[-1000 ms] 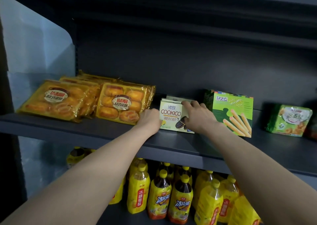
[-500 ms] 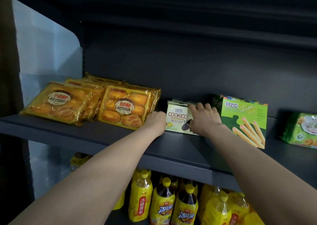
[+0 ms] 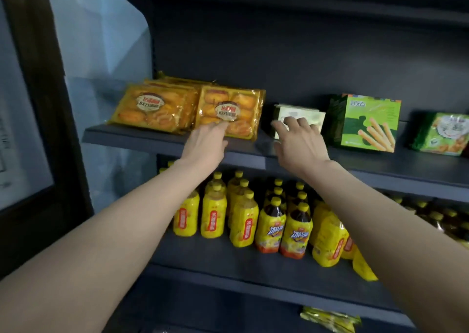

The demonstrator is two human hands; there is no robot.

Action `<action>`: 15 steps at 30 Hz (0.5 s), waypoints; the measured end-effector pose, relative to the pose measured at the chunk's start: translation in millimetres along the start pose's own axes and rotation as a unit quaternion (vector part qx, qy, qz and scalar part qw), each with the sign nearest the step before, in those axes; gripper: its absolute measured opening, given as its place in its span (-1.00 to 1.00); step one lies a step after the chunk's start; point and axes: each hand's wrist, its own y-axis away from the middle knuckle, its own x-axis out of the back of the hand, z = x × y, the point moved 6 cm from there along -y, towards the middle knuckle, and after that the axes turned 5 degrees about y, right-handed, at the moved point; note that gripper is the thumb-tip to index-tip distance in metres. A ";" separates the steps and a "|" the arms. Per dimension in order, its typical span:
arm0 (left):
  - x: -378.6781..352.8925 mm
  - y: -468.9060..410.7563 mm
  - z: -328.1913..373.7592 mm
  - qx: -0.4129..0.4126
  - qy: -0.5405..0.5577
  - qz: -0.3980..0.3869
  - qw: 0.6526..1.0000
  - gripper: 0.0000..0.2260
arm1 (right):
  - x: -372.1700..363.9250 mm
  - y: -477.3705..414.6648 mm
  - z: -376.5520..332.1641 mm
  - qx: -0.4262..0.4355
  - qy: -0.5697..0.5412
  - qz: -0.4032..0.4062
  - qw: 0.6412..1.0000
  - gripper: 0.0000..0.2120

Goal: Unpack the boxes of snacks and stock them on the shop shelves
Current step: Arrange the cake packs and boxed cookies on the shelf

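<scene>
Cream card box of cookies (image 3: pixel 314 119) stands on the upper shelf (image 3: pixel 142 138), between the orange pastry pack (image 3: pixel 228 109) and the green biscuit-stick box (image 3: pixel 368 122). In my remote view, the right hand (image 3: pixel 297 145) is raised before the cream box, fingers (image 3: pixel 280 129) spread and loosely bent, gripping nothing; I cannot tell whether the tips touch it. The left hand (image 3: pixel 205 143) reaches to the pastry pack's lower edge, fingers held together. Yellow bottles (image 3: pixel 272 221) fill the shelf below.
</scene>
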 end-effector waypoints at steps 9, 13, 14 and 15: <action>9.6 178.5 -141.9 0.065 -0.094 0.002 0.993 -0.58 | -34.8 104.9 -163.6 0.048 -0.111 0.005 0.993 -0.66; -37.3 275.3 -202.7 0.134 -0.129 -0.071 0.980 -0.54 | -96.5 175.5 -238.6 0.100 -0.155 -0.072 0.980 -0.65; -53.0 301.8 -215.3 0.149 -0.135 -0.088 0.975 -0.53 | -113.7 196.0 -256.3 0.110 -0.170 -0.090 0.975 -0.66; -69.6 329.1 -228.2 0.169 -0.140 -0.103 0.970 -0.52 | -131.5 217.3 -274.3 0.117 -0.189 -0.108 0.969 -0.67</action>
